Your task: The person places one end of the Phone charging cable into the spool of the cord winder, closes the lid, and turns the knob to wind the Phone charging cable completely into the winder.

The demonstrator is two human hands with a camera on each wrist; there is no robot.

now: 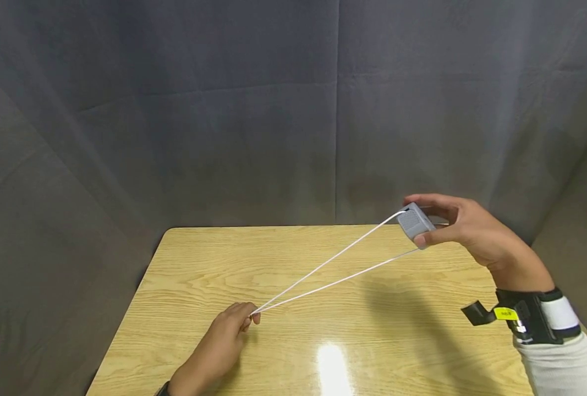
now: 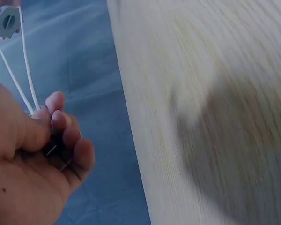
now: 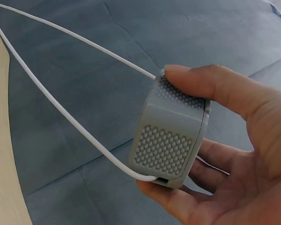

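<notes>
My right hand [image 1: 471, 231] is raised over the far right of the table and grips a grey cable winder [image 3: 164, 150] between thumb and fingers. Its case is many-sided, with bumpy panels and a slot at one corner. Two strands of white cable [image 3: 84, 131] leave the winder and run taut to my left hand [image 1: 224, 335], low over the table's front middle. There the thumb and index finger pinch both strands together. Something dark shows within the curled left fingers in the left wrist view; what it is cannot be made out.
The light wood-grain table [image 1: 199, 269] has a rounded far left corner, and a bright glare patch lies near its front. Dark grey curtains [image 1: 248, 137] hang behind and at both sides. A black strap [image 1: 536, 316] with a loose end wraps the right wrist.
</notes>
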